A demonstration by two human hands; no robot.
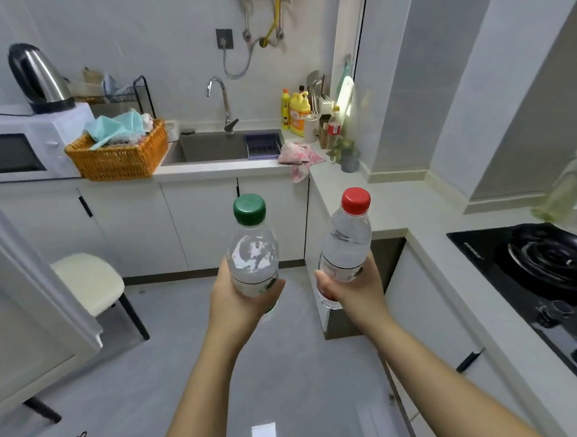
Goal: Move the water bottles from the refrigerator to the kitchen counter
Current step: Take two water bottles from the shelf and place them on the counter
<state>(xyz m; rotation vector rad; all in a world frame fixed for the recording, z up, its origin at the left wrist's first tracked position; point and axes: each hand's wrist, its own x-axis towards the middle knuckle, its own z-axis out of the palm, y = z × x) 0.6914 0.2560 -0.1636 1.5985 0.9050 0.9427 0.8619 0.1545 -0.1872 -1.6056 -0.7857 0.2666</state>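
On the far left, a silver kettle (pixel 37 76) is being carried on top of a white microwave (pixel 22 146). Just beside the microwave, an orange basket (pixel 121 157) full of cloths is being held up by the counter (pixel 397 205). Lower down, a chair (pixel 88 284) with a pale seat is being kept on the gray floor. A sink (pixel 208 147) with a bent tap (pixel 221 101) is being shown next to the basket.

In the middle, a green-capped bottle (pixel 252 251) is being held upright in the air by the left hand (pixel 234 299). The fingers and thumb are being wrapped round its lower part. Near it, but not touching it, a red-capped bottle (pixel 348 245) is being held by the right hand (pixel 355 288). It is being tipped a little to the right. The thumb is being pressed on its left side, and the other fingers are being hidden behind it. Both bottles are being held above the floor, in front of the counter and not on it.

Behind them, a pink cloth (pixel 298 158) is being hung over the counter edge by the sink. On the right, a dark pan (pixel 553 256) is being rested on a black stove (pixel 507 289).
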